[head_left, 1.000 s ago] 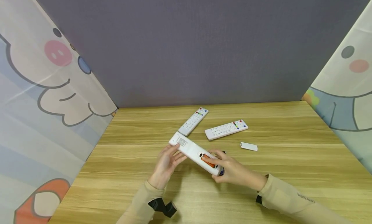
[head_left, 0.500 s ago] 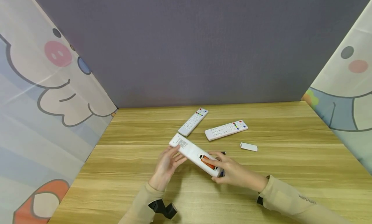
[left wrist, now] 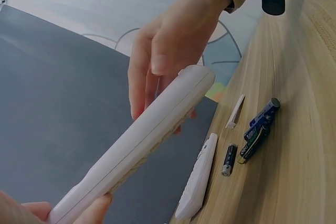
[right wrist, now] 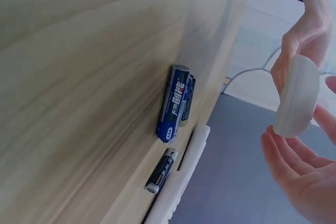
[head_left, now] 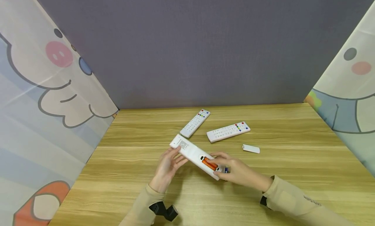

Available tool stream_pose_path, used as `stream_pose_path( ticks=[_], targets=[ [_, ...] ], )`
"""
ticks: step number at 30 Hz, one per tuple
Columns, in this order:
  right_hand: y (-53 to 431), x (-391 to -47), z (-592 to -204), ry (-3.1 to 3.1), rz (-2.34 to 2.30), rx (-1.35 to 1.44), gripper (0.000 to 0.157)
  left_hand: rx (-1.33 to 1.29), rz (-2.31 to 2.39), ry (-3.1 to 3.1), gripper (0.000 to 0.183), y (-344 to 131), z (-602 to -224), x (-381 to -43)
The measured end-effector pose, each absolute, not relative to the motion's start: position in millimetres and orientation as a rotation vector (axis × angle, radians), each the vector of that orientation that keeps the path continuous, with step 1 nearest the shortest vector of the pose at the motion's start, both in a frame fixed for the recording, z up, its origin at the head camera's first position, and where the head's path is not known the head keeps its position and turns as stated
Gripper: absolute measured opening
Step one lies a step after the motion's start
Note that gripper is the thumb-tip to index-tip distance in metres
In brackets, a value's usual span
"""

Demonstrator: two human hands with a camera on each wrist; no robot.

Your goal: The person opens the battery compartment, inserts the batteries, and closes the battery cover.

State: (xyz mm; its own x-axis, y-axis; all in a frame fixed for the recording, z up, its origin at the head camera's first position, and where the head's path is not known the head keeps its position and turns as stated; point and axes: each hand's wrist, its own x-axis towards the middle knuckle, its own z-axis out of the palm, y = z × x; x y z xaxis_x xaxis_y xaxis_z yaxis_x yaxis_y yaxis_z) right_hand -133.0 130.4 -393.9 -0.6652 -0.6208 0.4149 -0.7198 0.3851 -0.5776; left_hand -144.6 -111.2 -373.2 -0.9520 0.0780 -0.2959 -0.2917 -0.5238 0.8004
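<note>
A white remote control [head_left: 191, 151] is held back side up above the table, slanting down to the right. Two orange batteries [head_left: 207, 163] lie in its uncovered compartment. My left hand [head_left: 165, 169] grips the end with the printed square code, thumb on the back and fingers below. Around the compartment end my right hand [head_left: 235, 170] holds the remote, the index finger on the batteries and the thumb at the near edge. In the right wrist view, a blue battery [right wrist: 174, 103] lies on the table below, with a smaller black battery [right wrist: 161, 170] close by.
Two more white remotes, one slanted [head_left: 194, 123] and one nearly level [head_left: 228, 132], lie buttons up farther back. A small white battery cover [head_left: 251, 148] is on the wooden table [head_left: 293, 138] to the right. A grey panel [head_left: 205, 50] stands behind.
The right hand has drawn slightly back along the remote, its thumb now up at the edge. More of the remote's lower end and the orange batteries shows. The left hand stays put.
</note>
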Motion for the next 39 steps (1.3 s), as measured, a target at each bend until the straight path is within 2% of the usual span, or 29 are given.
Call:
stream_pose_path(
  ticks=[8,29,39],
  targets=[
    [137.1,-136.9,-390.9,-2.459,1.209,1.166,0.025,-0.360,2.552,1.407,0.028,-111.9,-372.8,-145.3],
    [171.6,-150.9,-390.7,-2.555,1.119,0.868,0.018,-0.393,2.566,1.413,0.019,-117.6,-371.4,-146.5],
    [188.8,-158.9,-393.6,-2.653,1.112,0.786,0.020,-0.368,2.574,1.423,0.018,-121.6,-372.7,-145.2]
  ],
)
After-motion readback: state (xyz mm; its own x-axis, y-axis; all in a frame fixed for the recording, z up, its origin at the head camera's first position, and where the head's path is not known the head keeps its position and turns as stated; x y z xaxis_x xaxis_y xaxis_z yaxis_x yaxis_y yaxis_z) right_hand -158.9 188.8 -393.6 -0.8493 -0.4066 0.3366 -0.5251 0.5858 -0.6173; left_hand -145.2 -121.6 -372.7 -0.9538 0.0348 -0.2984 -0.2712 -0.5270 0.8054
